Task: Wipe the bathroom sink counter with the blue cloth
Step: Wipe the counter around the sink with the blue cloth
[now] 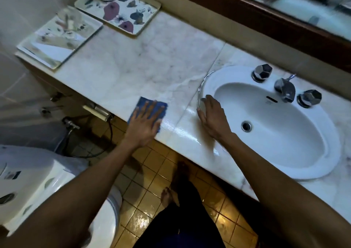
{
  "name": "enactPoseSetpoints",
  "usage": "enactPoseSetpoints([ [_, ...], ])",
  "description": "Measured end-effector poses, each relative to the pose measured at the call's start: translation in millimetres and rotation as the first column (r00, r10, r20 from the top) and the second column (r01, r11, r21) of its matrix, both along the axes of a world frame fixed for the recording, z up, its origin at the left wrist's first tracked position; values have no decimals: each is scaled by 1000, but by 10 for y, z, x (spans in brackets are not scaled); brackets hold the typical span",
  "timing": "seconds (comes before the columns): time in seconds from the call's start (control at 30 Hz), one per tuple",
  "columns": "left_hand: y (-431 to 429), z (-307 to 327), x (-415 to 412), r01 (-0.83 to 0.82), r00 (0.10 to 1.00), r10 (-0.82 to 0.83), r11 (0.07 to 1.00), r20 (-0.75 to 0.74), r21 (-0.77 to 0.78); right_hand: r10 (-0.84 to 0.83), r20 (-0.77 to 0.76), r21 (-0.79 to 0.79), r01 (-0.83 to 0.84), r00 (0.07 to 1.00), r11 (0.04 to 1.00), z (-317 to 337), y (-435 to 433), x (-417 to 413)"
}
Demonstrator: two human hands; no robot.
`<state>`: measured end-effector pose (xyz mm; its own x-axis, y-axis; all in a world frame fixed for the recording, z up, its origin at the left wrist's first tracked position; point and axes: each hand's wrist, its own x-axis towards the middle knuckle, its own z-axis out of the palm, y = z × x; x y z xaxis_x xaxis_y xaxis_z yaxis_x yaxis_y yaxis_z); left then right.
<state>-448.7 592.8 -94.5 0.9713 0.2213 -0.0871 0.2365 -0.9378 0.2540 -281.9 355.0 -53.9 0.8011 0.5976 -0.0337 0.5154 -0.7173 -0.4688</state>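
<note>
Both bare forearms extend from the bottom edge toward the white veined marble counter (144, 57). Left hand (145, 123): palm down, fingers spread flat, pressing the blue rectangular cloth (141, 103) against the counter at its front edge. The cloth lies well left of the basin, partly covered by the hand. Right hand (213, 118): open, fingers extended and close together, resting on the left rim of the white oval ceramic sink (303, 162); it grips nothing. A wet sheen shows on the counter surface between the two hands. Behind the basin stand two faceted chrome tap handles (263, 72) with a chrome spout (285, 89) between them. Two flower-printed rectangular trays (121, 13) sit at the far left end of the counter. Below the counter: amber square floor tiles (138, 206) and a white toilet (47, 190) at lower left.
</note>
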Motion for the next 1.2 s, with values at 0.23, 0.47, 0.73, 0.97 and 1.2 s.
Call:
enactPoseSetpoints([
  [0.23,315,16,927,-416,908,414,909,-58,-11,30,189,-178,4,981,984,-301,401,404],
  [0.47,177,-67,1047,258,966,-257,966,21,-22,-49,206,-240,99,977,966,-418,997,1056],
  [0.73,1529,-71,1243,-7,999,9,999,-39,42,-190,68,-250,201,979,947,-406,1901,1542],
  [0.97,1616,-54,2265,-116,993,116,993,-27,13,-244,70,-163,253,967,954,-524,2190,1579],
  [1.2,1652,-10,3105,9,997,-13,999,-72,-46,-289,153,-141,310,945,940,-599,2204,1547],
])
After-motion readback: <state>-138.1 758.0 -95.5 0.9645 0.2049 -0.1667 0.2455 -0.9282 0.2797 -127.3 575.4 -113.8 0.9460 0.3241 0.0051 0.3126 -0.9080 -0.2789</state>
